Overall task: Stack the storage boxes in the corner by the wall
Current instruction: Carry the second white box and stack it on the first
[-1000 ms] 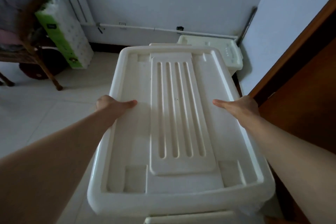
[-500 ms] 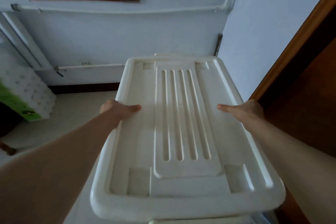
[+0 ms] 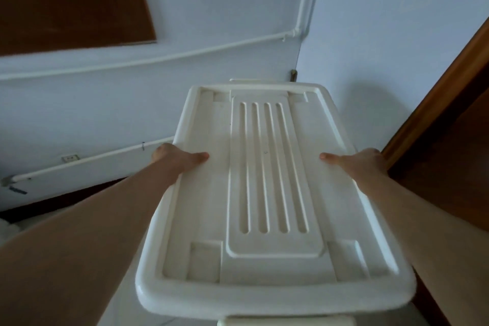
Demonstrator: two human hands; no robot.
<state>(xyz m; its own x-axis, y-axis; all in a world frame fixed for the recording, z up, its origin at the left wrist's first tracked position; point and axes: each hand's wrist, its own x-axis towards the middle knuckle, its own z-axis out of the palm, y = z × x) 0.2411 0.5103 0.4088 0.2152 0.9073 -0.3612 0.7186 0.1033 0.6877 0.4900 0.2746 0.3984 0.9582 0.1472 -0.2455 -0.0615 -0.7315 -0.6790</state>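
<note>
Head cam: big white storage box [image 3: 264,193] with a ribbed lid, held up in front of the corner where the two pale walls meet. Left hand [image 3: 177,160] is clamped on its left edge, thumb lying on the lid; right hand [image 3: 357,161] grips the right edge the same way. White pipe [image 3: 148,57] runs along the wall behind, wooden door frame [image 3: 434,103] on the right.

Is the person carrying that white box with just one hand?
No. The left hand and right hand each grip a side of the white box.
</note>
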